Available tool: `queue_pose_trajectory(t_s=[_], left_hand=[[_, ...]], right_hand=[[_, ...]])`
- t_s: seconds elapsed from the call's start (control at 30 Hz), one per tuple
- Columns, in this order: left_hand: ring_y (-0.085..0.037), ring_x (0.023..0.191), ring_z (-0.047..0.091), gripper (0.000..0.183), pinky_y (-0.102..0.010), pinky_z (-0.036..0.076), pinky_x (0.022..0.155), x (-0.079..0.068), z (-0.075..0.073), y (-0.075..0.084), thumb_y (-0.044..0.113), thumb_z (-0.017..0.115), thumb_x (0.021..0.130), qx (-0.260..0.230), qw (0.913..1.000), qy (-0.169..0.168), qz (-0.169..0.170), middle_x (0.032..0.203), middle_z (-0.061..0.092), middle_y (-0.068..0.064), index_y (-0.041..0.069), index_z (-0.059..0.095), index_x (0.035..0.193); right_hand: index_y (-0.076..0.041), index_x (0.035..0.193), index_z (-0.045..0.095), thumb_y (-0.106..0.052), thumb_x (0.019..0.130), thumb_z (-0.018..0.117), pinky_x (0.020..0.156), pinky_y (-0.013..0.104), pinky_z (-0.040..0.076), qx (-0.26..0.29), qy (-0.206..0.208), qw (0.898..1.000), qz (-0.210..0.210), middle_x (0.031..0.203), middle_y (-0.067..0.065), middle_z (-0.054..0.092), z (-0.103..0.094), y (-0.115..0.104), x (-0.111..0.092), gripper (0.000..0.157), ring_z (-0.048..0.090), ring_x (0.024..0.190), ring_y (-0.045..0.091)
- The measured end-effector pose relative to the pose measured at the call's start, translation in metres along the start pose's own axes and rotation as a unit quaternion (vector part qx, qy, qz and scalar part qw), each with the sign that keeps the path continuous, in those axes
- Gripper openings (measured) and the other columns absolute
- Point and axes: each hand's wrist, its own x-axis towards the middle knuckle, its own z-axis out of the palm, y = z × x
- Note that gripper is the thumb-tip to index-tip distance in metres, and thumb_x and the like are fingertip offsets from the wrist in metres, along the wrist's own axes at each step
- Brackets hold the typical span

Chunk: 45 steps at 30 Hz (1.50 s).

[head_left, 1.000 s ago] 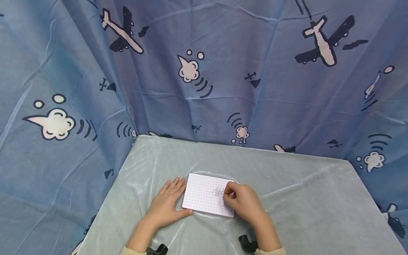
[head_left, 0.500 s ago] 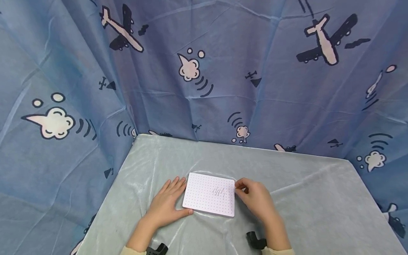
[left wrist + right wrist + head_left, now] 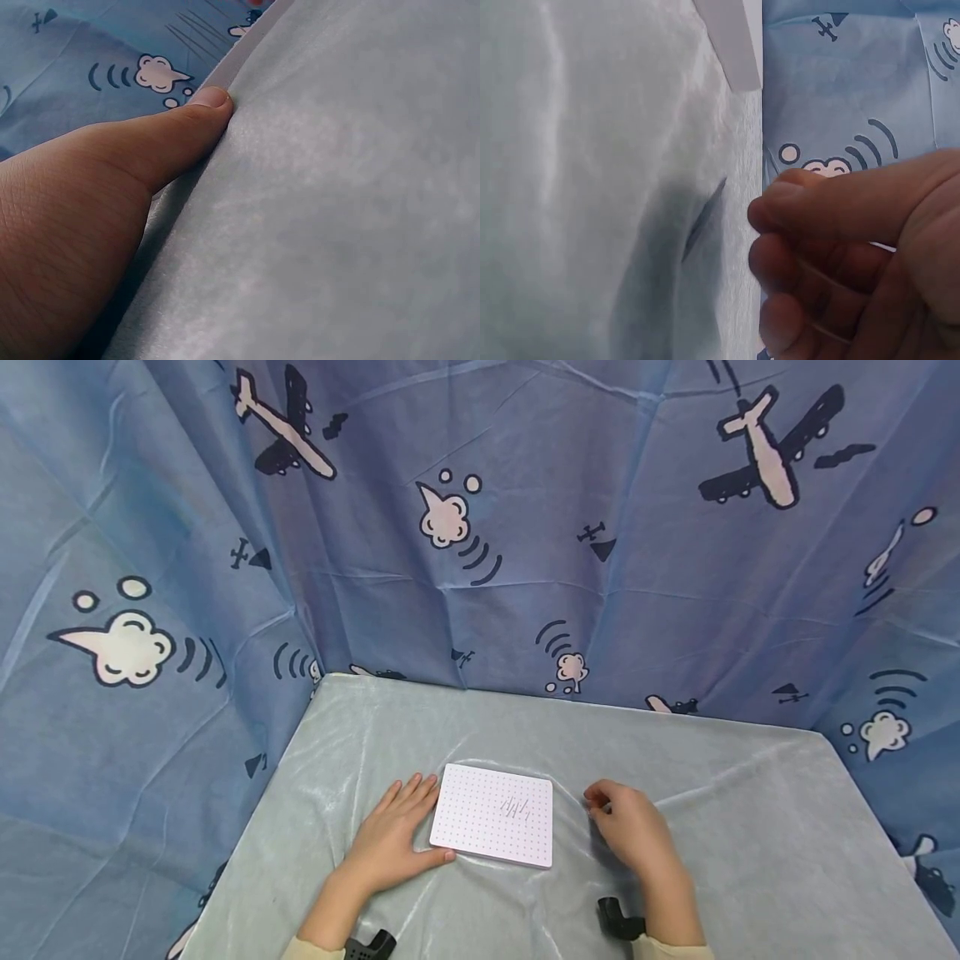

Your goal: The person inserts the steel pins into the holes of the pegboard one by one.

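Observation:
A white board with rows of small dots lies flat on the cloth. Several thin, dark, pin-like sticks show in its right half. My left hand rests with spread fingers along the board's left edge. Its thumb touches the near-left corner, and the fingertips are hidden in the left wrist view. Off to the right of the board, my right hand has its fingers curled. Seen from the right wrist, thumb and forefinger meet at the tips, with nothing visible between them.
A pale grey-green cloth with creases covers the table. A narrow dark streak shows on it beside the right fingers. Blue curtains printed with planes and clouds hang behind and at both sides. Each wrist wears a black camera mount.
My right hand has left the board's right half and moved rightward past its edge, uncovering a thin stick there. The left hand and the board have stayed in place.

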Motion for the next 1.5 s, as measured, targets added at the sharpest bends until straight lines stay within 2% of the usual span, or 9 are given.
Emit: queue_pose_trajectory(t_s=[0.13,0.27,0.6,1.0,1.27,1.5], left_hand=[[-0.021,0.167,0.019,0.111,-0.04,0.005,0.138,0.0,0.0,0.0,0.083,0.069,0.088,-0.003,1.0,-0.002,-0.002,0.178,0.03,0.001,0.014,0.039,0.171],[-0.021,0.167,0.019,0.112,-0.04,0.005,0.138,0.0,-0.001,0.0,0.083,0.069,0.088,-0.004,1.0,-0.004,-0.003,0.178,0.03,0.0,0.014,0.039,0.171],[-0.021,0.167,0.019,0.112,-0.04,0.005,0.138,0.0,-0.002,0.001,0.082,0.069,0.088,-0.007,0.9999,-0.006,-0.004,0.178,0.03,0.0,0.014,0.038,0.171],[-0.022,0.167,0.019,0.112,-0.04,0.005,0.138,0.001,-0.001,0.0,0.082,0.069,0.088,-0.008,0.9999,-0.006,-0.001,0.178,0.031,0.0,0.013,0.039,0.17],[-0.022,0.167,0.018,0.112,-0.041,0.006,0.138,0.001,-0.001,0.001,0.082,0.07,0.088,-0.008,1.0,-0.006,-0.002,0.178,0.031,-0.001,0.013,0.039,0.171],[-0.023,0.167,0.019,0.112,-0.041,0.006,0.138,0.001,-0.001,0.001,0.082,0.07,0.088,-0.01,0.9999,-0.003,-0.001,0.178,0.031,-0.001,0.013,0.039,0.171]], right_hand=[[-0.006,0.107,0.078,-0.004,0.096,0.075,0.078,0.053,0.059,-0.01,-0.016,1.0,0.022,0.098,0.004,0.075,-0.003,0.002,-0.001,0.011,0.066,0.084,0.023],[-0.007,0.1,0.076,-0.009,0.096,0.077,0.07,0.047,0.055,-0.021,-0.03,0.998,0.043,0.089,0.003,0.071,-0.004,0.003,-0.001,0.005,0.062,0.077,0.021],[-0.009,0.088,0.072,-0.015,0.095,0.079,0.059,0.038,0.048,-0.03,-0.05,0.996,0.074,0.077,0.001,0.065,0.0,0.002,-0.001,0.012,0.058,0.068,0.021],[-0.012,0.078,0.068,-0.012,0.092,0.072,0.054,0.035,0.043,-0.033,-0.043,0.995,0.089,0.072,0.001,0.061,0.007,-0.001,-0.002,0.014,0.056,0.063,0.021],[-0.015,0.072,0.064,-0.011,0.083,0.068,0.05,0.035,0.04,-0.044,-0.025,0.996,0.08,0.068,0.0,0.059,0.009,-0.002,-0.002,0.012,0.053,0.06,0.021],[-0.015,0.072,0.062,-0.013,0.083,0.068,0.05,0.034,0.038,-0.038,-0.016,0.996,0.075,0.067,0.0,0.058,0.009,0.002,-0.003,0.013,0.052,0.059,0.02]])
